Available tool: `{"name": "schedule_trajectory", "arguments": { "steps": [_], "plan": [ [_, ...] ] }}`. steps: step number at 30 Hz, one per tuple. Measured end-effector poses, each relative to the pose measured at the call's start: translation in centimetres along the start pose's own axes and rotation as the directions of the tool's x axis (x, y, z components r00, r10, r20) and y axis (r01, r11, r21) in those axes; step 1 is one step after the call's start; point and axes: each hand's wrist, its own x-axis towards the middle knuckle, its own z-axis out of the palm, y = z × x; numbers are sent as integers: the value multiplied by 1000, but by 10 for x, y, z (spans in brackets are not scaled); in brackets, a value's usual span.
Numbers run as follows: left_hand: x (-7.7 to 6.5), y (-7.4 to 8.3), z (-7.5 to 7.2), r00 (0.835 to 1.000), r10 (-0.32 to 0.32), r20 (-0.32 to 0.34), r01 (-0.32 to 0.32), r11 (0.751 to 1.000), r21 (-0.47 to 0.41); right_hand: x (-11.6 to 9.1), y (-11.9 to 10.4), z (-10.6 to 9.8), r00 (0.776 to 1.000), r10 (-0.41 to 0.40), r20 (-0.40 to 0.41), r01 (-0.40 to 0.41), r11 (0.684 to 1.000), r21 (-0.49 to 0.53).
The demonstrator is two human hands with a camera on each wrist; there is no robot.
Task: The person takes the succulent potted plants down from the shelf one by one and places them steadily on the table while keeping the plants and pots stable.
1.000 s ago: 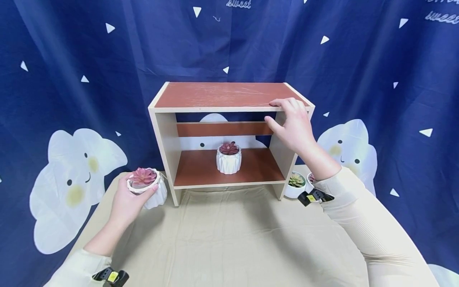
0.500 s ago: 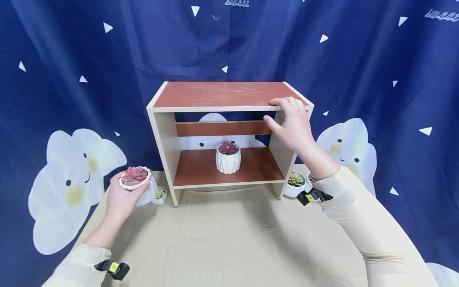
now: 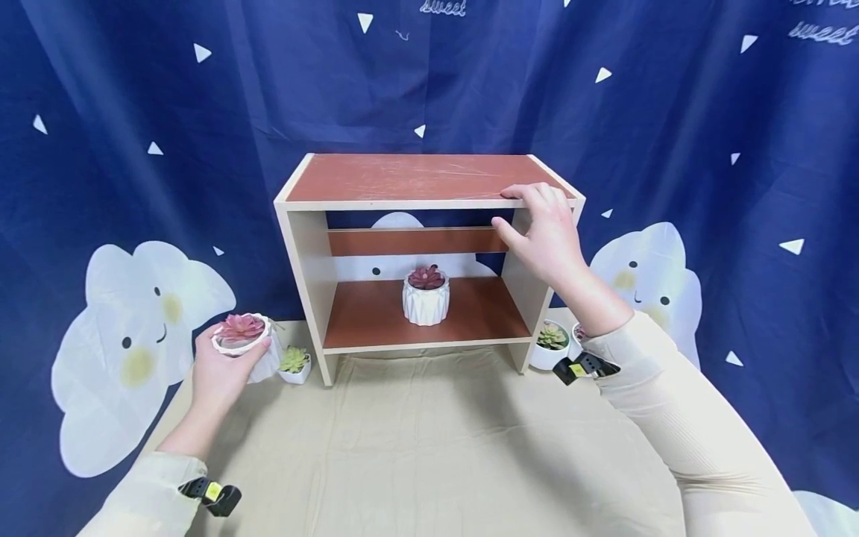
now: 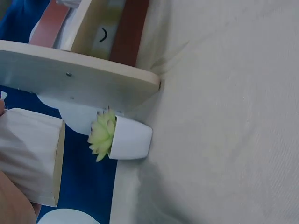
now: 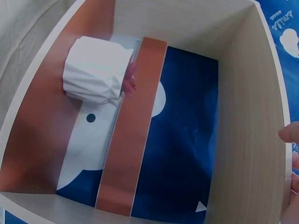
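My left hand (image 3: 218, 377) grips a white ridged pot (image 3: 267, 359) with a pink succulent (image 3: 241, 328) in it, thumb and fingers around its sides. In the left wrist view the pot (image 4: 30, 154) is raised above the tablecloth. Just right of it a small white pot with a green succulent (image 3: 294, 361) stands by the shelf's left side. My right hand (image 3: 546, 235) rests its fingertips on the top front edge of a small wooden shelf unit (image 3: 416, 179), thumb hanging in front. On the lower board sits another white pot (image 3: 426, 304) with a dark red succulent.
Right of the shelf stand a white round pot with a green succulent (image 3: 552, 347) and another plant, partly hidden by my right sleeve (image 3: 671, 410). A beige cloth (image 3: 429, 447) covers the table. Behind hangs a blue curtain (image 3: 201, 149) with cloud prints.
My left hand has moved left with the pink succulent's pot, bringing the small green succulent behind it into view. The right hand stays on the shelf's top edge.
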Motion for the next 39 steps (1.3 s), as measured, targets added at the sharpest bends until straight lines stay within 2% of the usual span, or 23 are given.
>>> {"name": "schedule_trajectory", "arguments": {
  "steps": [5, 25, 39],
  "plan": [
    [3, -8, -1, 1000, -1, -24, 1, 1000, 1, -1, -2, 1, 1000, -2, 0, 2, 1000, 1],
    [8, -31, -3, 994, -98, -38, 100, 995, 30, -1, -1, 1, 1000, -13, -12, 13, 1000, -3],
    [11, -44, 1, 993, -112, -43, 114, 993, 32, -1, -1, 1, 1000, -15, -23, 14, 1000, -7]
  ]
}}
